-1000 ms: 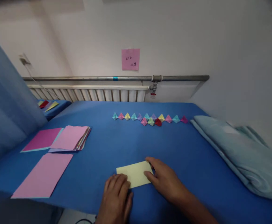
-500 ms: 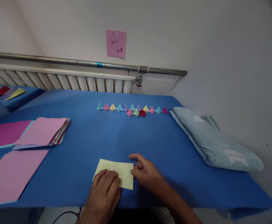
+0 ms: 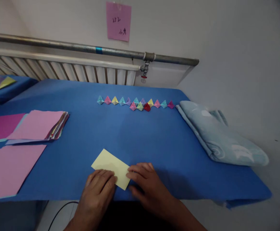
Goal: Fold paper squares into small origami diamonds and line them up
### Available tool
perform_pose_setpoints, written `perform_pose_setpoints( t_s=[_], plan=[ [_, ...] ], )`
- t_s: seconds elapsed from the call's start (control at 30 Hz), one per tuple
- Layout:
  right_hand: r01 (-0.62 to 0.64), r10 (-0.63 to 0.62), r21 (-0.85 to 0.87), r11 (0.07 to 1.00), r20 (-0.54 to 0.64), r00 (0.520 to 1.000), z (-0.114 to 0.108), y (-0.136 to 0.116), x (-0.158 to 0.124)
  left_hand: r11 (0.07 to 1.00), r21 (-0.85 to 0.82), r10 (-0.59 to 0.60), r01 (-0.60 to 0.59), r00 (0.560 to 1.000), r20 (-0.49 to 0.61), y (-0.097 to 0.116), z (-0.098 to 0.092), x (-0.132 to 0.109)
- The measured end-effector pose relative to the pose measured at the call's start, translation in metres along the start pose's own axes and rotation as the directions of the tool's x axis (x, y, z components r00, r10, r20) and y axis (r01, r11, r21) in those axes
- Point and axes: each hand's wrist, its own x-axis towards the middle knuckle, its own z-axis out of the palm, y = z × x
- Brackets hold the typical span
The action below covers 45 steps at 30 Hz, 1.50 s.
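Observation:
A pale yellow sheet of folded-looking paper (image 3: 110, 163) lies tilted near the front edge of the blue-covered table. My left hand (image 3: 97, 189) rests over its lower left edge, fingers together and bent on the paper. At the right corner, my right hand (image 3: 147, 183) touches the sheet with its fingertips, the thumb held apart below. Farther back, a row of small folded paper shapes (image 3: 122, 101) in several colours stands, with a short second row of pink, green and red ones (image 3: 140, 106) in front.
Pink paper sheets (image 3: 12, 170) and a stack of coloured paper (image 3: 37, 124) lie on the left. A folded light-blue blanket (image 3: 217, 134) occupies the right side. Behind the table are a radiator (image 3: 82, 72), a metal pipe (image 3: 65, 46) and a pink note (image 3: 119, 21).
The yellow paper has turned clockwise, its right end now lower. My right hand has moved onto its right corner with the fingers straighter. The camera view has tilted down.

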Motion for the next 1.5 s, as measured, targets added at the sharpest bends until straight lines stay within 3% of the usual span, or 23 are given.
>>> perform_pose_setpoints(
  t_s=[0.23, 0.5, 0.77, 0.93, 1.5],
  plan=[
    [-0.072, 0.067, -0.1, 0.992, -0.053, 0.996, 0.003, 0.004, 0.002, 1.0, -0.002, -0.021, 0.021, 0.999, 0.044, -0.001, -0.002, -0.001],
    [-0.112, 0.108, -0.037, 0.993, -0.088, 0.99, 0.005, 0.006, 0.008, 0.991, -0.013, -0.13, 0.132, 0.986, 0.105, 0.0, -0.001, -0.002],
    [-0.16, 0.16, 0.011, 0.987, -0.136, 0.978, 0.003, 0.006, 0.015, 0.99, -0.044, -0.126, 0.132, 0.986, 0.11, -0.005, -0.001, 0.002],
    [-0.204, 0.21, 0.054, 0.977, -0.154, 0.965, 0.003, 0.006, 0.016, 0.971, -0.07, -0.218, 0.227, 0.969, 0.112, -0.002, -0.001, 0.008],
    [-0.287, 0.298, 0.084, 0.954, -0.189, 0.936, 0.006, 0.007, 0.018, 0.961, -0.057, -0.264, 0.27, 0.959, 0.103, 0.001, -0.002, 0.02]
  ],
)
